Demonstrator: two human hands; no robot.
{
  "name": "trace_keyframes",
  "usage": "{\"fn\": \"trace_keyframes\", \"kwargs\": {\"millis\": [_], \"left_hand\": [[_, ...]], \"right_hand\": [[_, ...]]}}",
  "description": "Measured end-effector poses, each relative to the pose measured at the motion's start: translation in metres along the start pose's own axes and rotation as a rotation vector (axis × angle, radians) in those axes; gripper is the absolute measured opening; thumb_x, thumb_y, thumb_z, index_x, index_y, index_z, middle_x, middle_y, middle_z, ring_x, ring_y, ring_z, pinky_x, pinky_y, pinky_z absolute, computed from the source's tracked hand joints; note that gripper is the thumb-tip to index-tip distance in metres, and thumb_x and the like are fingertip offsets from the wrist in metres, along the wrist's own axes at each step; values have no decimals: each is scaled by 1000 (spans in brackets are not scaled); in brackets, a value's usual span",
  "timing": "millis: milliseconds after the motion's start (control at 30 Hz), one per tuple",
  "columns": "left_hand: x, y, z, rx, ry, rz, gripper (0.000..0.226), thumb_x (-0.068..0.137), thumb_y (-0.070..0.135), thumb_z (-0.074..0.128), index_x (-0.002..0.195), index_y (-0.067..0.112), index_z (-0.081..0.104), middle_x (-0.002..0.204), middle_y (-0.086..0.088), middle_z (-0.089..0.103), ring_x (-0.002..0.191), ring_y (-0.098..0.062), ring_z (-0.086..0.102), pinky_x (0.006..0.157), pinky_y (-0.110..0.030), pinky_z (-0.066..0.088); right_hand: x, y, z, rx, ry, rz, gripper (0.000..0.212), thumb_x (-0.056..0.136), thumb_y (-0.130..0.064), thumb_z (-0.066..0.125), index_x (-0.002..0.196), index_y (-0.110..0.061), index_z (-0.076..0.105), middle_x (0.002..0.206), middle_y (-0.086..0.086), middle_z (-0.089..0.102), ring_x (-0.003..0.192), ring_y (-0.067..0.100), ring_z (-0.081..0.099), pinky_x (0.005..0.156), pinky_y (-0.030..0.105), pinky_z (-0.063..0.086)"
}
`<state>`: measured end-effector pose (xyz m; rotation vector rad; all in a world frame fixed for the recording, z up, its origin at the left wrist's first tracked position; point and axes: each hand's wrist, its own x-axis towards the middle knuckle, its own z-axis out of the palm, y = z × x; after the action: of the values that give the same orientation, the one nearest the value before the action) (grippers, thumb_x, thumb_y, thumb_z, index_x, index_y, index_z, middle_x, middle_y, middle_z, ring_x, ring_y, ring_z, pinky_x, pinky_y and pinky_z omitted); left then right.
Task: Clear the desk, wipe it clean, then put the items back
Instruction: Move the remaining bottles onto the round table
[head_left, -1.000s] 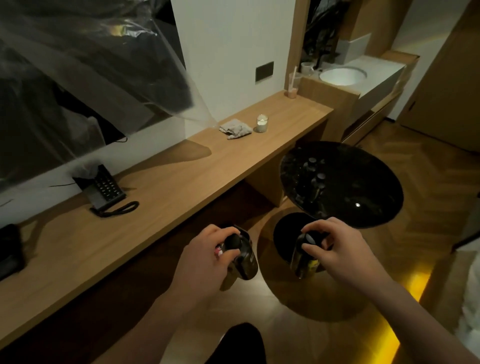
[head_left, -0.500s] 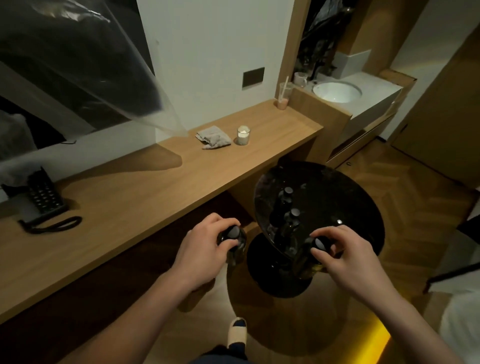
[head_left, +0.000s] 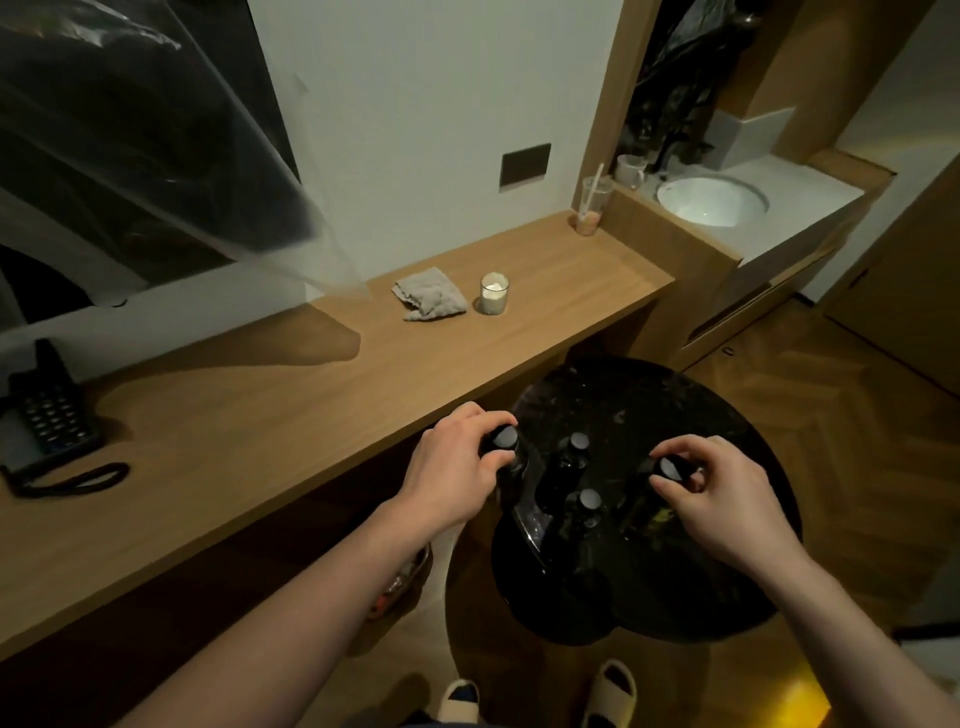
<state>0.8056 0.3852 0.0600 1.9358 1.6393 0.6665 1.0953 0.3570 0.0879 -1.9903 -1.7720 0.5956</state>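
My left hand (head_left: 457, 467) grips the cap end of a dark bottle (head_left: 505, 437) at the left rim of the round black side table (head_left: 727, 405). My right hand (head_left: 711, 488) pinches the top of a second dark bottle (head_left: 669, 467) over the table's middle. Two more dark bottles (head_left: 577, 442) stand upright on the black table between my hands. The long wooden desk (head_left: 291, 405) runs along the wall; on it lie a grey cloth (head_left: 430, 294) and a small glass candle (head_left: 493, 294).
A black telephone (head_left: 49, 415) with a coiled cord sits at the desk's left end. A plastic cup with a straw (head_left: 592, 205) stands at the far right corner. Beyond lie a white sink (head_left: 711, 200) and a counter. My slippered feet (head_left: 613, 691) stand on the wooden floor.
Both hands carried their bottles forward, from above the floor to the black round table. The view swung right, so the telephone slid towards the left edge.
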Motion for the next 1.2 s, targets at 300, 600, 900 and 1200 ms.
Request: {"fn": "trace_keyframes", "kwargs": {"millis": [300,600,900,1200], "left_hand": [[85,4,64,68,0,-195,36,94,33,73,128,42,64,111,13,58,109,-17,58,92,-39,51],[159,11,126,87,-26,-444,34,90,33,78,121,42,68,123,8,63,118,-24,60,97,-43,53],[188,10,169,155,-60,-585,39,92,30,76,128,42,66,133,6,63,122,-26,61,95,-39,54],[198,22,176,131,-62,-604,41,100,32,61,141,39,57,142,5,62,129,-23,58,101,-40,52]], "right_hand": [[99,43,-4,22,-121,-65,26,87,-27,80,106,-40,66,109,-14,58,86,7,59,71,25,51],[196,85,4,27,-275,-190,26,88,-24,80,101,-42,66,107,-18,58,93,3,58,85,30,55],[260,100,45,16,-406,-238,27,88,-23,80,109,-36,68,112,-11,58,101,10,61,91,37,58],[300,78,79,-26,-428,-284,31,89,-24,80,117,-31,70,119,-7,61,113,16,61,97,36,53]]}}
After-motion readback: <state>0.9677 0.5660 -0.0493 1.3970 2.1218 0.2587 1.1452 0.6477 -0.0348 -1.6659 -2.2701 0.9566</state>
